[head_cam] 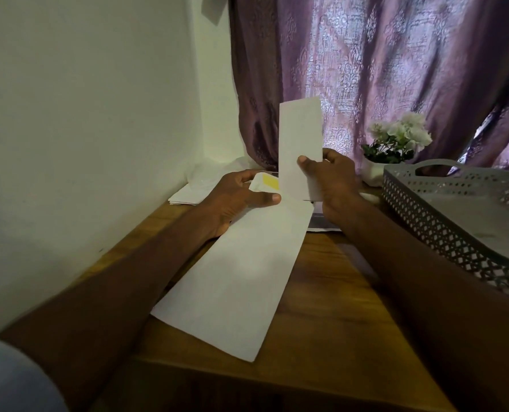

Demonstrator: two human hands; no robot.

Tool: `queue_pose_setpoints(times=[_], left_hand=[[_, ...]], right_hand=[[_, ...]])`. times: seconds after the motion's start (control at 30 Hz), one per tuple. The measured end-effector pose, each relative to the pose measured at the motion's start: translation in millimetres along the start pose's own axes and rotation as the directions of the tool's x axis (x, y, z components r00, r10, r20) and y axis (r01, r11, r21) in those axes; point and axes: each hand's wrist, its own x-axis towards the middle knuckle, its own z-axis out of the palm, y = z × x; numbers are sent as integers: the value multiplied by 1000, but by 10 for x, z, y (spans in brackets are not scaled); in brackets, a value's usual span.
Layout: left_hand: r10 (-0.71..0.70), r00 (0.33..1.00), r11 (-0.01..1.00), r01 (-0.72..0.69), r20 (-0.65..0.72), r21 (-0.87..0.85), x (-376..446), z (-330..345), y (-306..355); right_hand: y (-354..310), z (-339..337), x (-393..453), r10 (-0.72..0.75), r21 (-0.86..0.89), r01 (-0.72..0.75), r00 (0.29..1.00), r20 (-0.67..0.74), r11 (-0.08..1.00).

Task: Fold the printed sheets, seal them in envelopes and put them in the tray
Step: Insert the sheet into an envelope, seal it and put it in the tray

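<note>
The folded sheet point(299, 135) stands upright at the centre of the view, its lower end just at the mouth of the envelope point(241, 272), which slants from the middle down toward 7 o'clock over the table point(336, 307). The right hand point(333, 185) pinches the sheet's lower part, thumb on the near face and fingers curled behind it. The left hand point(235, 197) grips the envelope's upper end, thumb pressed flat on its face, fingers curled round the raised flap point(265, 184) with its yellow adhesive strip. The step in hand looks like insertion. To do it well, the left thumb should keep the mouth gaping while the flap is held back, and the right hand should square the sheet's edge to the opening and slide it along the envelope's length, not across it, so no corner catches. The strip should stay untouched until the sheet is fully seated. At 9 o'clock from the hands lies a stack point(185, 197) of white paper or envelopes, which I cannot tell. The grey perforated tray point(425, 209) sits at 3 o'clock, and a flower pot point(375, 171) with white blooms stands at 1 o'clock before the purple curtain point(396, 69). No brand, label or writing can be read anywhere; the sheet's visible face shows blank.
</note>
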Motion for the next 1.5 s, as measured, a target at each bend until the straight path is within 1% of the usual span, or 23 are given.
queue_pose_setpoints(times=[0.17, 0.3, 0.43, 0.6, 0.9, 1.03, 1.17, 1.27, 1.5], left_hand=[[5, 1000, 1000, -5, 14, 2, -9, -3, 14], [21, 999, 999, -20, 48, -25, -28, 0, 13], [23, 997, 999, -20, 68, -47, -46, -4, 22], [24, 999, 999, -23, 45, -36, -94, -19, 51], [19, 999, 999, -18, 44, -33, -41, -12, 10], [16, 1000, 999, -15, 18, -33, -30, -17, 4], [23, 999, 998, -22, 27, -62, -42, -1, 9], [23, 999, 995, -20, 29, -98, -29, -5, 0], [2, 1000, 996, 0, 23, -91, -3, -20, -21]], right_hand=[[-48, 28, -67, 99, 79, -106, 991, 93, 991], [-78, 56, -131, 127, 149, -150, 980, 153, 977], [-64, 66, -136, 136, 159, -163, 976, 168, 974], [-8, 75, -91, 197, 172, -226, 965, 172, 959], [75, 59, -54, 198, 181, -221, 971, 134, 958], [101, 87, -43, 181, 188, -207, 973, 147, 960], [100, 66, -35, 178, 226, -213, 970, 164, 951], [128, 75, -23, 181, 217, -212, 971, 153, 953], [199, 112, 14, 187, 206, -215, 971, 147, 955]])
